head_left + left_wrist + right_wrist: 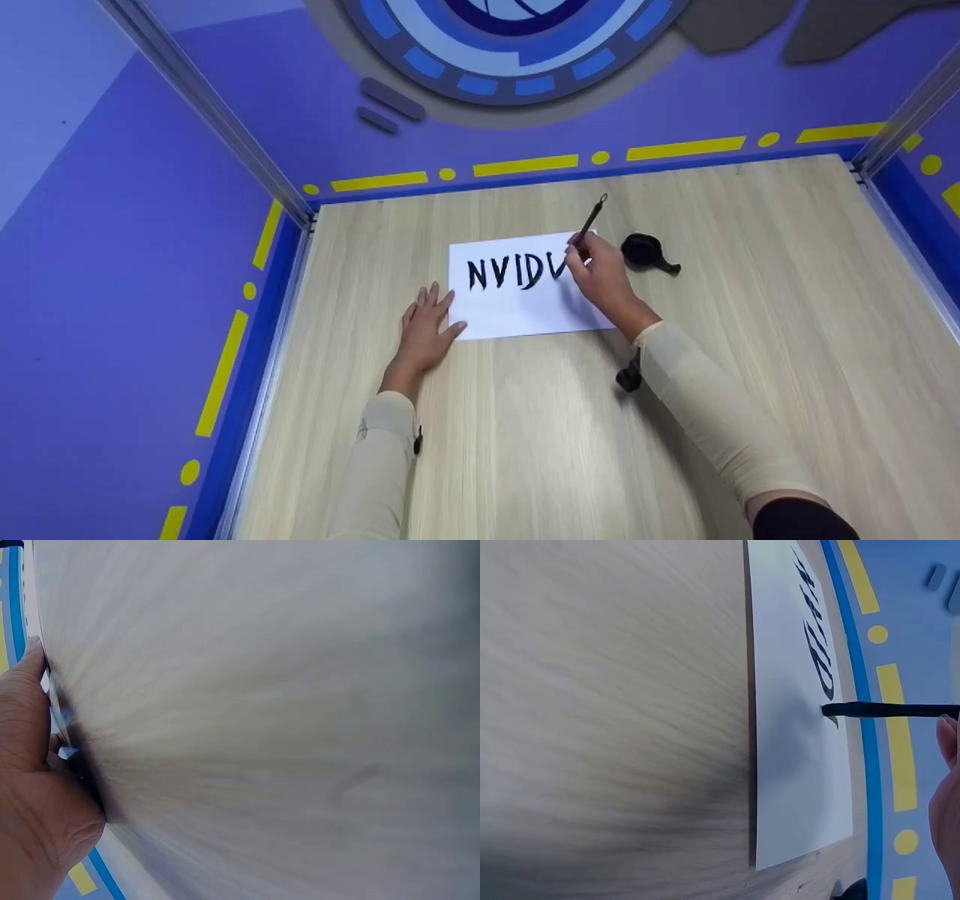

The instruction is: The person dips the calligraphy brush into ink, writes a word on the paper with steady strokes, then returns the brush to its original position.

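Note:
A dark writing brush (591,219) with a small loop at its top end is pinched in my right hand (600,274). In the right wrist view the brush's black tip (829,710) is right at the last stroke on the paper. The white sheet of paper (517,319) carries the black letters NVID (517,271), followed by a slanted stroke partly hidden by the hand. My left hand (426,334) lies spread on the table, its thumb and fingertips at the sheet's left edge. In the left wrist view that hand (34,787) shows only at the left side.
A small black dish with a handle (642,251) sits on the wooden table (510,435), just right of the paper. Purple-blue panels (247,90) with yellow marks enclose the back and sides. Metal posts (202,97) stand at the corners.

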### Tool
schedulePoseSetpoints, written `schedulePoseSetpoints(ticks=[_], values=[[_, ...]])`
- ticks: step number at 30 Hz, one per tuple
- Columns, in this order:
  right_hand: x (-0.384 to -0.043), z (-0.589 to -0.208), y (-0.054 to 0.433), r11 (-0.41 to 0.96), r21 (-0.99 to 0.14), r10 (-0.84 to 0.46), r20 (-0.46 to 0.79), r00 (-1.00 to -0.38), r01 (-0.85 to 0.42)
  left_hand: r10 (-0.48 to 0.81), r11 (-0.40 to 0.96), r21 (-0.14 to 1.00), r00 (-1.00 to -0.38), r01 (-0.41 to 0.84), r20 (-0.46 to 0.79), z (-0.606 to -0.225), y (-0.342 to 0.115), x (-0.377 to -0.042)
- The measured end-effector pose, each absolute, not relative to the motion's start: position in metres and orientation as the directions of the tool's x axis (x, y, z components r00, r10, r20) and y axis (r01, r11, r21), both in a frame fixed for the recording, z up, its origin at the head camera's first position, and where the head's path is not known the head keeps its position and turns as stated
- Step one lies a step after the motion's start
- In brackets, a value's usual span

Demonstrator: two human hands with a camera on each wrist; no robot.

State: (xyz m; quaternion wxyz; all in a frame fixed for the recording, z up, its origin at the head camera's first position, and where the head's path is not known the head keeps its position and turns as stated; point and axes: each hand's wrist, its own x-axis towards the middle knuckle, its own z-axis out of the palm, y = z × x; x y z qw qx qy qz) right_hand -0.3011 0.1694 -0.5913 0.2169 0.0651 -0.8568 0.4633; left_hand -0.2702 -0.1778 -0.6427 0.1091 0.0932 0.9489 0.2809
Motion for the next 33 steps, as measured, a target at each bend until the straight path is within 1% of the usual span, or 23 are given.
schedulePoseSetpoints(ticks=[11,17,22,26,33], values=[[-0.3,-0.584,0.175,0.573,-0.761,0.083,0.424,-0.902,-0.305,0.249,0.824,0.552,-0.958,0.131,-0.145,-0.642,-0.177,-0.274],[-0.299,-0.569,0.182,0.575,-0.747,0.129,0.485,-0.865,-0.333,0.249,0.827,0.546,-0.959,0.136,-0.138,-0.642,-0.176,-0.276],[-0.299,-0.565,0.188,0.55,-0.756,0.168,0.515,-0.84,-0.354,0.24,0.825,0.551,-0.96,0.125,-0.141,-0.642,-0.176,-0.275],[-0.295,-0.567,0.191,0.528,-0.779,0.189,0.495,-0.848,-0.337,0.24,0.82,0.56,-0.96,0.122,-0.143,-0.642,-0.176,-0.273],[-0.291,-0.578,0.197,0.532,-0.806,0.228,0.431,-0.873,-0.259,0.239,0.819,0.563,-0.959,0.114,-0.153,-0.641,-0.177,-0.27]])
